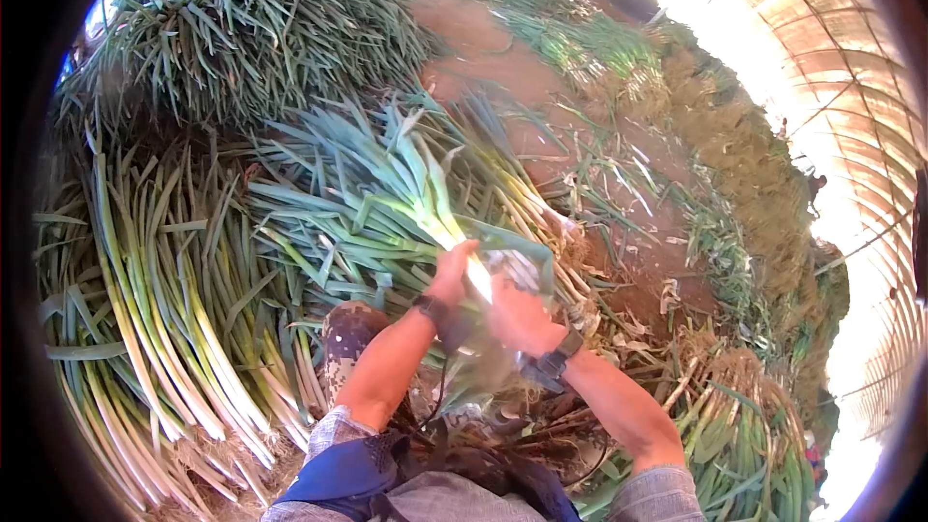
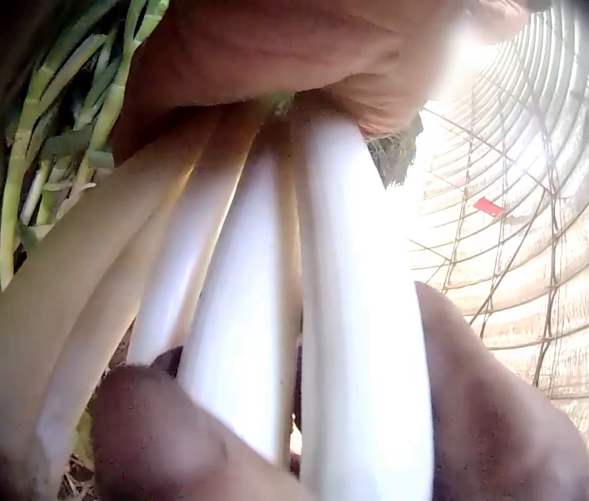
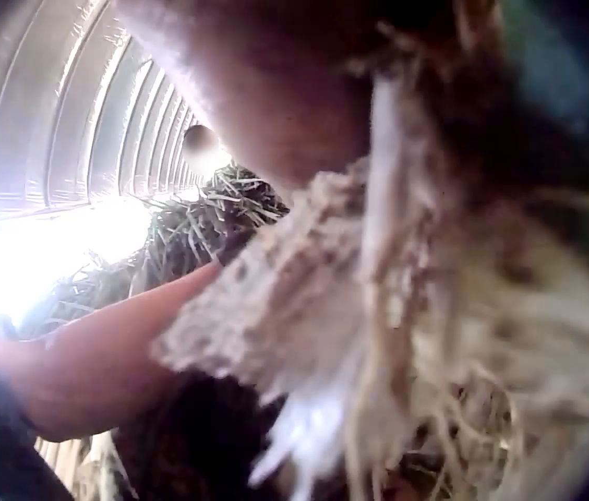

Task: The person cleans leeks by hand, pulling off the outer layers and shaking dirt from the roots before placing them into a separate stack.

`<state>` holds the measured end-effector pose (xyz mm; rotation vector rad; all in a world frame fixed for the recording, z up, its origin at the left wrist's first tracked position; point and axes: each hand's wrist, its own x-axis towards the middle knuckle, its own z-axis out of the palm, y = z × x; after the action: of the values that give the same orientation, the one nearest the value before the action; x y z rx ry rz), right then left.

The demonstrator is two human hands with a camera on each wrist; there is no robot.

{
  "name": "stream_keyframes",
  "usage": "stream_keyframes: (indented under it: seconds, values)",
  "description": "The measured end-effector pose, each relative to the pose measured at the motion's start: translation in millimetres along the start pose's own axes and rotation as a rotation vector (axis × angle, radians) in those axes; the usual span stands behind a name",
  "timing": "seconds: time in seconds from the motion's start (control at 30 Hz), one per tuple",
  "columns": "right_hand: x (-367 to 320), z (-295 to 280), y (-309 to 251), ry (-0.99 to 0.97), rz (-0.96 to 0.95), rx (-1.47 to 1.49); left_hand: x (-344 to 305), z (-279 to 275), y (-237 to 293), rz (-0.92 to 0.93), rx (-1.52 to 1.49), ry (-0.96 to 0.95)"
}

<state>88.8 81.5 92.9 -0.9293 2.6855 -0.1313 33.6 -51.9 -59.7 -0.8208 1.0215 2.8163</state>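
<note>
A bunch of green onions (image 1: 428,195) slants up and away from me, leaves at the far end. My left hand (image 1: 452,274) grips the white stalks just below the green. Lower down, my right hand (image 1: 524,316), blurred, holds the same bunch near the root end. Several thick white stalks (image 2: 258,303) run side by side in the left wrist view, with a hand over them at the top and fingers (image 2: 169,438) around them below. The right wrist view shows soil-caked roots (image 3: 294,287) hanging beneath the hand.
Loose green onions (image 1: 184,300) lie in a broad layer to the left. Behind them rises a tall leafy heap (image 1: 261,43). More onions lie root-end up (image 1: 739,406) at the lower right. Scraps of leaves litter the bare soil (image 1: 628,222), and a ribbed tunnel roof (image 1: 841,87) curves overhead.
</note>
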Motion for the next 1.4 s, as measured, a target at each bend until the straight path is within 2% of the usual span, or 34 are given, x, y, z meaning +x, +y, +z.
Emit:
stream_keyframes:
  seconds: [0.07,0.13,0.17,0.2,0.3,0.33,0.37,0.4,0.47,0.5,0.53,0.57,0.6,0.63,0.67,0.7,0.73,0.77,0.83,0.87,0.9,0.93,0.97,1.03,1.13,1.2,1.27,1.33,1.4]
  values:
    - [-19.9,-6.1,-7.3,-0.025,0.023,0.012,-11.1,9.9,11.8,-0.04,-0.111,0.035]
    - [-34.9,15.5,9.3,-0.071,0.17,0.623,10.8,2.4,14.2,-0.013,-0.157,0.074]
    - [-49.6,37.1,24.9,0.154,-0.093,0.656,-0.7,10.0,26.3,0.007,-0.214,0.109]
    - [-61.7,30.6,27.7,0.155,-0.077,0.651,-7.2,13.4,30.3,0.005,-0.19,0.094]
    - [-91.7,-37.6,-9.1,-0.179,0.245,0.559,32.4,-2.5,-0.2,0.027,-0.13,0.092]
    - [-106.6,-44.4,-14.9,-0.181,0.253,0.56,53.0,-11.8,-8.8,0.057,-0.108,0.165]
    - [-123.5,-48.9,-16.0,-0.278,0.048,0.498,65.2,-15.0,-11.6,0.086,-0.097,0.234]
    - [-143.7,-51.7,-5.2,-0.33,-0.104,0.408,45.4,-13.7,7.4,0.042,-0.109,0.241]
    - [-184.0,-64.4,28.3,-0.354,-0.372,0.225,37.1,-21.3,11.8,0.068,-0.148,0.203]
    - [-202.7,-86.7,53.1,-0.316,-0.262,0.154,43.8,-26.5,9.3,0.074,-0.059,0.272]
    - [-223.1,-112.3,87.4,-0.203,0.038,0.098,50.5,-29.2,7.4,0.085,0.033,0.342]
    - [-241.8,-134.6,120.0,-0.061,0.388,0.061,30.9,-22.8,15.9,0.08,0.048,0.285]
    - [-262.6,-152.0,143.4,0.065,0.661,0.042,30.5,-26.0,8.8,0.075,0.062,0.279]
    - [-309.5,-141.7,226.0,-0.037,0.673,-0.385,34.2,-31.8,0.5,0.115,0.075,0.168]
    - [-311.2,-137.4,224.6,-0.029,0.679,-0.371,36.3,-32.9,-0.9,0.163,0.087,0.056]
    - [-306.9,-134.8,219.2,0.139,0.656,-0.338,11.1,-11.9,13.0,0.013,-0.007,0.055]
    - [-296.8,-132.6,211.1,0.305,0.629,-0.307,0.0,-5.6,12.7,0.049,-0.015,-0.036]
    - [-272.1,-119.9,206.3,0.381,0.562,-0.189,-11.0,-0.6,15.2,0.033,-0.03,-0.124]
    - [-210.7,-87.1,184.5,0.437,0.414,0.286,-38.7,9.8,26.1,-0.026,-0.022,-0.285]
    - [-175.0,-50.8,204.3,0.43,0.232,0.216,-58.7,13.0,35.2,-0.063,-0.005,-0.349]
    - [-141.8,-41.8,171.8,0.427,0.233,0.375,-85.6,18.2,49.3,-0.111,0.071,-0.429]
    - [-114.1,-45.9,138.6,0.382,0.154,0.3,-99.9,18.3,55.3,-0.137,0.056,-0.442]
    - [-85.1,-36.1,121.7,0.319,0.135,0.376,-122.5,20.9,62.3,-0.161,0.014,-0.452]
    - [-28.7,-3.3,111.6,0.421,-0.092,0.344,-165.3,27.2,78.6,-0.15,-0.008,-0.504]
    - [21.1,4.6,60.5,0.458,-0.099,0.31,-196.6,29.8,94.0,-0.112,-0.016,-0.535]
    - [39.3,13.6,33.8,0.478,-0.152,0.366,-213.8,39.6,100.7,-0.02,-0.046,-0.5]
    - [52.8,13.9,17.6,0.61,-0.277,0.359,-222.4,39.5,109.1,-0.015,-0.025,-0.543]
    - [64.0,8.8,14.8,0.644,-0.237,0.459,-231.0,37.2,112.6,-0.019,-0.007,-0.517]
    - [83.1,-1.6,19.8,0.987,-0.091,0.466,-241.0,41.8,116.4,-0.041,-0.012,-0.605]
